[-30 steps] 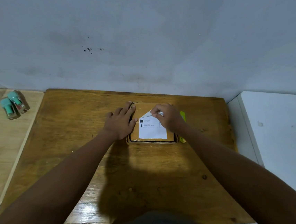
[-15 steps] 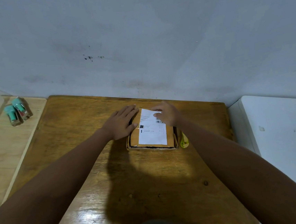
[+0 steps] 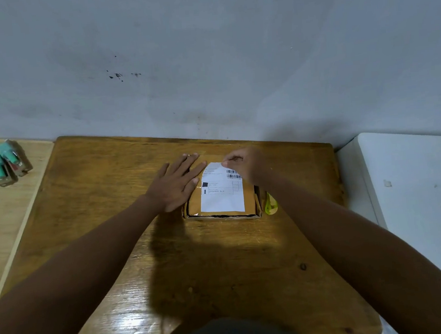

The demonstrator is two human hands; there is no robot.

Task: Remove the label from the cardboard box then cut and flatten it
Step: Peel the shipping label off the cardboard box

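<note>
Label removal, first step. The cardboard box [image 3: 220, 193] lies on the table [image 3: 104, 205]. The left hand [image 3: 179, 184], spread flat, pins its left edge; the right hand [image 3: 246, 164] pinches the label [image 3: 221, 196] at its far edge. The next move likely calls for a slow, low peel toward the person.

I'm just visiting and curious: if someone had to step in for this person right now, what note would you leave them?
Left hand: flat, open, pressing on the cardboard box's left edge.
Right hand: pinching the white label's far edge.
The box sits mid-table; a yellow-green object, perhaps the cutter, lies against the box's right side.
Done: label grasped at its top.
Left: peel it off, cut the box, flatten it.
</note>
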